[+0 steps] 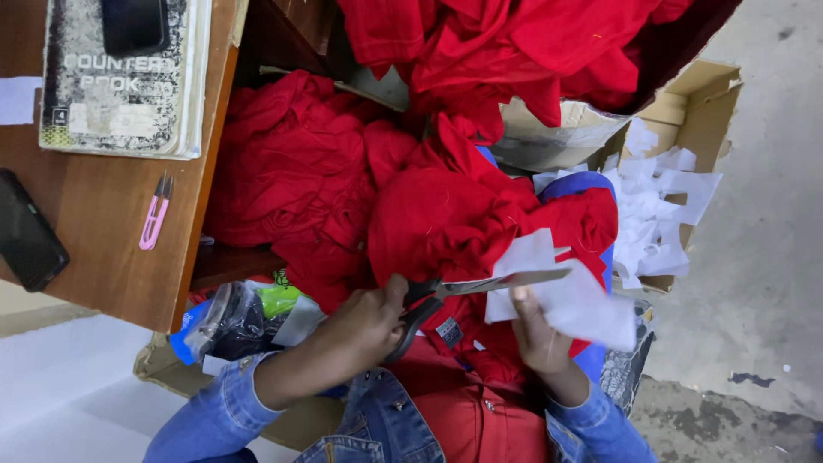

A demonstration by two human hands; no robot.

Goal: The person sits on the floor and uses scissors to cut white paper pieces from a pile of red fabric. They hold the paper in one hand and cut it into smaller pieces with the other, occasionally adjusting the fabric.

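Cutting white fabric over red cloth

Our right hand (364, 321) grips the scissors (480, 287), whose blades are parted on the white fabric (570, 296) that our left hand (536, 330) pinches; white scraps fill the cardboard box (699, 103) beyond, and a worn ledger (120, 81) lies on the table (94, 214).

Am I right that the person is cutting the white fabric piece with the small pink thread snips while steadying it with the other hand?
Not quite: the head view shows black-handled scissors cutting the white fabric piece, not the pink thread snips, which lie untouched on the wooden table. The scissors are in one hand; the other hand does steady the fabric.
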